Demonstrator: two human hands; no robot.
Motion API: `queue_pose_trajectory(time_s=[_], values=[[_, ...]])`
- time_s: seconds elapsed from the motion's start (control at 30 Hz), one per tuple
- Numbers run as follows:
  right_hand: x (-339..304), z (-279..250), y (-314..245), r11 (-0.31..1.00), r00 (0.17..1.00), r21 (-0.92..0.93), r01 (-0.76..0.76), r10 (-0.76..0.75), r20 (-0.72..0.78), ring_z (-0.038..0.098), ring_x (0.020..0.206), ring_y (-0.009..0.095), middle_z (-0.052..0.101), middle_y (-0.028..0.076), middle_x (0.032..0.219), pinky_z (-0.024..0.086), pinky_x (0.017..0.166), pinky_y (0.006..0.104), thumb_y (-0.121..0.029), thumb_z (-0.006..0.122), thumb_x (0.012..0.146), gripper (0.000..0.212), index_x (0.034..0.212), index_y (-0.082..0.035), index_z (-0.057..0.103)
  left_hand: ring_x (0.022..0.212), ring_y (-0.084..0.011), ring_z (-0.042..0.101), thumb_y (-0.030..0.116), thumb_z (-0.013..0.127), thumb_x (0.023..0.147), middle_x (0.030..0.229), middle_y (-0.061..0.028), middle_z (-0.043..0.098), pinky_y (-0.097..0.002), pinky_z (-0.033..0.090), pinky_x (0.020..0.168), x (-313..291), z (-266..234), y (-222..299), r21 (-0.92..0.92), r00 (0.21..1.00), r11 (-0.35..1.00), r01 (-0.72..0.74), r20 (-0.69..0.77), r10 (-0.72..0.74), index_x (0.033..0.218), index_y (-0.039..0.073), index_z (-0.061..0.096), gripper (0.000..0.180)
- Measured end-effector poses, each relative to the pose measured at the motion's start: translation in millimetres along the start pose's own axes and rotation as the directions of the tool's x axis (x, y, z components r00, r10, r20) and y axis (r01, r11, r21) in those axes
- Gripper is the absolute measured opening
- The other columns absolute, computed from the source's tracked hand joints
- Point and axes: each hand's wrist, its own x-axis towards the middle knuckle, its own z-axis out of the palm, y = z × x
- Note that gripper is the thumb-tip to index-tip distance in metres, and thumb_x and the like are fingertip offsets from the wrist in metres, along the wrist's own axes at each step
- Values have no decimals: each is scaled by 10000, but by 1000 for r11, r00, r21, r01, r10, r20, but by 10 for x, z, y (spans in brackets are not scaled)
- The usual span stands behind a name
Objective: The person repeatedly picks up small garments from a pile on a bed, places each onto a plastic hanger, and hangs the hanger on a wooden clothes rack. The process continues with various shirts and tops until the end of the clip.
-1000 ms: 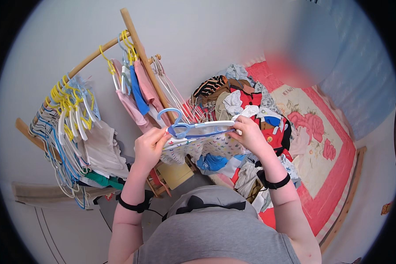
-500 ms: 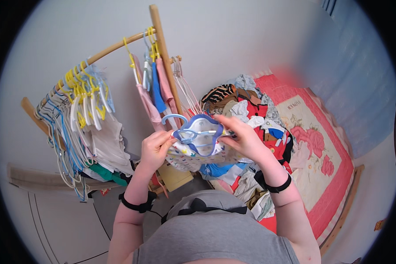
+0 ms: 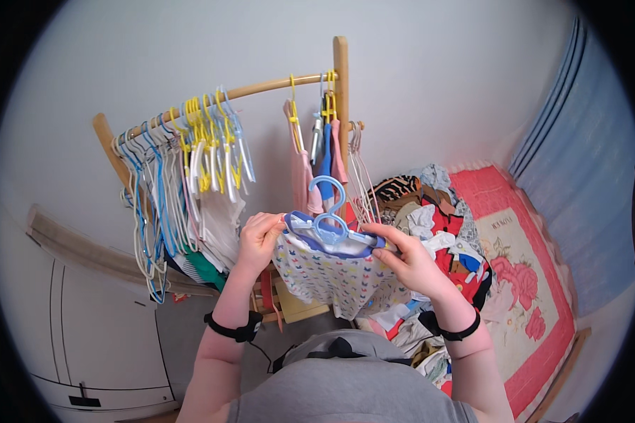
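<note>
Both hands (image 3: 259, 241) grasp the printed shirt (image 3: 324, 273) by its blue-trimmed neckline — light-blue hanger (image 3: 330, 238) partly inside, clothes pile (image 3: 446, 224) right of the shirt.

Left hand (image 3: 259, 243) at nine o'clock, right hand (image 3: 410, 261) at three, both pinching the patterned top (image 3: 337, 278), blue hanger hook (image 3: 343, 197) at twelve!

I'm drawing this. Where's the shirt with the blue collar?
In the head view, the shirt is mid-picture, held between the left hand and right hand, left of the clothes pile.
</note>
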Motion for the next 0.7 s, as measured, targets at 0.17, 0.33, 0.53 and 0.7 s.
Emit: queue_pose_trajectory(time_s=[0.17, 0.33, 0.53, 0.7], values=[[118, 180, -167, 873, 971, 439, -213, 140, 194, 496, 1226, 140, 553, 57, 1313, 399, 1030, 309, -16, 509, 933, 395, 1327, -35, 532, 977, -284, 628, 180, 616, 940, 1027, -113, 677, -364, 465, 881, -143, -96, -345, 74, 971, 970, 233, -67, -228, 1127, 36, 675, 243], [438, 469, -179, 843, 987, 514, -157, 111, 119, 510, 1176, 141, 571, 53, 1250, 383, 1035, 307, -27, 508, 923, 344, 1261, -41, 567, 1215, -315, 539, 201, 573, 962, 1309, -126, 564, -380, 439, 1003, -213, 63, -377, 141, 959, 963, 231, -198, -201, 1284, 44, 587, 359], [1134, 714, -113, 972, 985, 198, 123, -95, -146, 481, 1228, 178, 536, 103, 1276, 348, 1063, 303, -47, 479, 916, 379, 1288, -19, 546, 1319, -341, 444, 265, 471, 1026, 1421, -165, 466, -394, 360, 1092, -96, 248, 40, -59, 979, 981, 185, -79, -190, 1371, 22, 509, 424], [1821, 745, -273, 984, 953, 39, 173, -157, -259, 506, 1143, 211, 510, 138, 1239, 379, 1010, 308, -76, 456, 932, 385, 1297, 3, 548, 1340, -337, 430, 288, 426, 1045, 1442, -184, 442, -394, 349, 1103, -47, 345, -21, -88, 981, 983, 164, -91, -172, 1386, -14, 476, 457]])
